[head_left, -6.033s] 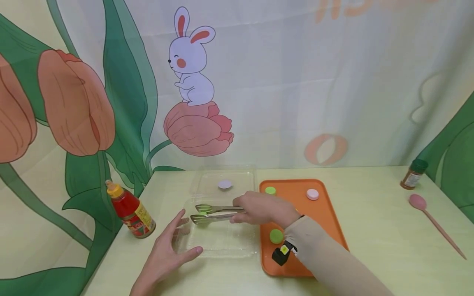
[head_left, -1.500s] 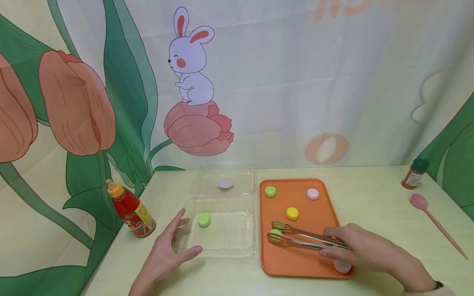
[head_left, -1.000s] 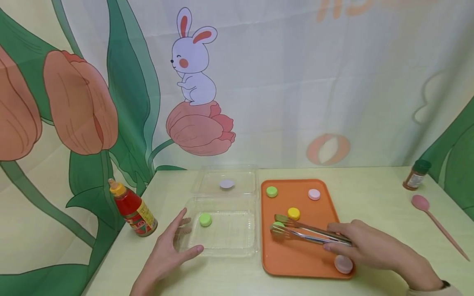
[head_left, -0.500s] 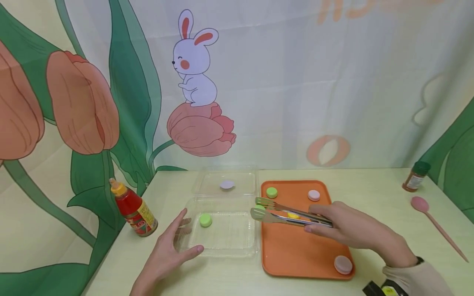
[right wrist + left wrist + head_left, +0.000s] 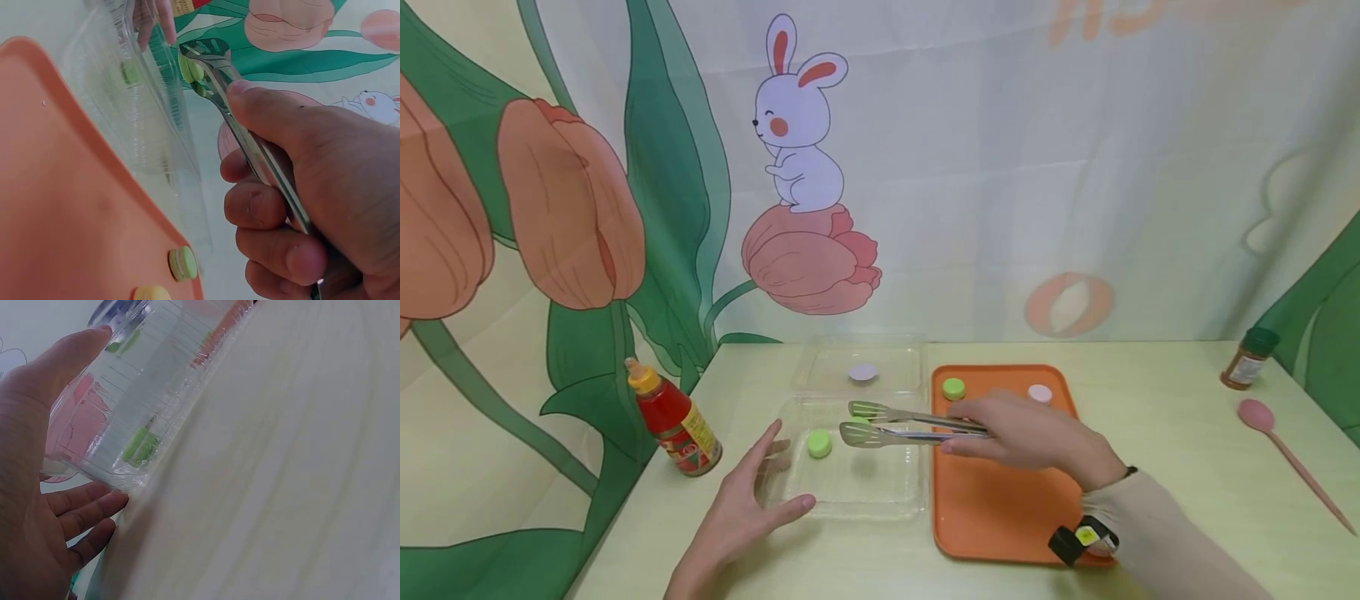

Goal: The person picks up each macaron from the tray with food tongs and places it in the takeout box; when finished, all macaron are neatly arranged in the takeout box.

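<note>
My right hand (image 5: pixel 1030 437) grips metal tongs (image 5: pixel 917 435) over the clear box, and in the right wrist view the tongs (image 5: pixel 250 147) pinch a green macaron (image 5: pixel 190 69). Another green macaron (image 5: pixel 819 443) lies inside the open clear container (image 5: pixel 872 507). My left hand (image 5: pixel 741 508) rests at the container's left side, fingers spread around its corner; in the left wrist view the hand (image 5: pixel 37 462) has thumb and fingers at the clear wall (image 5: pixel 119 381). The orange tray (image 5: pixel 985 542) holds a green macaron (image 5: pixel 953 388) and a pink one (image 5: pixel 1040 394); my right arm covers part of it.
A red sauce bottle (image 5: pixel 677 429) stands left of the container. The container's lid (image 5: pixel 827 367) lies folded back with a pale oval on it. At the right are a green-capped spice jar (image 5: pixel 1250 358) and a pink spoon (image 5: pixel 1292 458). A printed curtain hangs behind the table.
The tongs, with a green macaron between their tips, have moved left from the tray to above the container. My left hand has stayed at the container's side.
</note>
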`<state>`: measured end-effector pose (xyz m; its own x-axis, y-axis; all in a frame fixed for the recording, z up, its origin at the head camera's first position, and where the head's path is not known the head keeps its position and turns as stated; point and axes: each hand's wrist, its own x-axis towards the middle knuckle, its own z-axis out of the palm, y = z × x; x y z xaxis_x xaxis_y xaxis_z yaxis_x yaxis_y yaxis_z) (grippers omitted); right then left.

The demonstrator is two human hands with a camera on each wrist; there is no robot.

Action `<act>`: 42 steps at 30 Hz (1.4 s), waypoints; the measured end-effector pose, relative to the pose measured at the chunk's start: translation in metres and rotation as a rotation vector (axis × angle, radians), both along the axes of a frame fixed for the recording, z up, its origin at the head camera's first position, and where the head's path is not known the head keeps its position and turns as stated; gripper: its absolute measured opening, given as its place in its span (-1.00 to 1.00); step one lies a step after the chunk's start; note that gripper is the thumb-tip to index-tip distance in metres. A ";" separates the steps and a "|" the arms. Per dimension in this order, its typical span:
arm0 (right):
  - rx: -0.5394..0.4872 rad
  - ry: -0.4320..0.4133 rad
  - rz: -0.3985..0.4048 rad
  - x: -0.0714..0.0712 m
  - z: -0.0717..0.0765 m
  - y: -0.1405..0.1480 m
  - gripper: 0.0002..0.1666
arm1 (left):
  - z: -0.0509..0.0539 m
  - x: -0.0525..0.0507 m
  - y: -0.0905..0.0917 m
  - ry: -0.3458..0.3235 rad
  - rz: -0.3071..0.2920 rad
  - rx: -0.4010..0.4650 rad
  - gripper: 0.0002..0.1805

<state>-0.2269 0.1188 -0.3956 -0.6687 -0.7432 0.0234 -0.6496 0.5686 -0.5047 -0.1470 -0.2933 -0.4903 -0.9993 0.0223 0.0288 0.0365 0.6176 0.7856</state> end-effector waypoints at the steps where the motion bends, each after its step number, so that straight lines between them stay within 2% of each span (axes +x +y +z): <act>1: 0.004 -0.003 0.007 -0.003 -0.001 -0.003 -0.55 | 0.000 0.000 0.000 0.001 -0.001 0.000 0.32; 10: 0.059 -0.019 0.051 -0.016 -0.008 -0.021 -0.65 | 0.001 0.001 0.001 0.007 -0.007 0.003 0.31; 16: 0.121 0.036 0.056 -0.020 -0.009 -0.029 -0.64 | 0.000 0.001 0.000 0.012 -0.007 0.002 0.31; 25: 0.186 0.040 0.004 -0.020 -0.005 -0.038 -0.65 | 0.000 0.001 0.000 0.004 -0.004 -0.002 0.31; 42: 0.241 0.037 -0.010 -0.022 -0.004 -0.045 -0.64 | -0.002 0.000 -0.002 0.030 -0.012 0.017 0.31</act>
<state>-0.2488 0.0738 -0.3992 -0.6780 -0.7236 -0.1291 -0.6587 0.6761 -0.3302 -0.1468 -0.2949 -0.4926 -0.9977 0.0335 0.0589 0.0672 0.6036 0.7945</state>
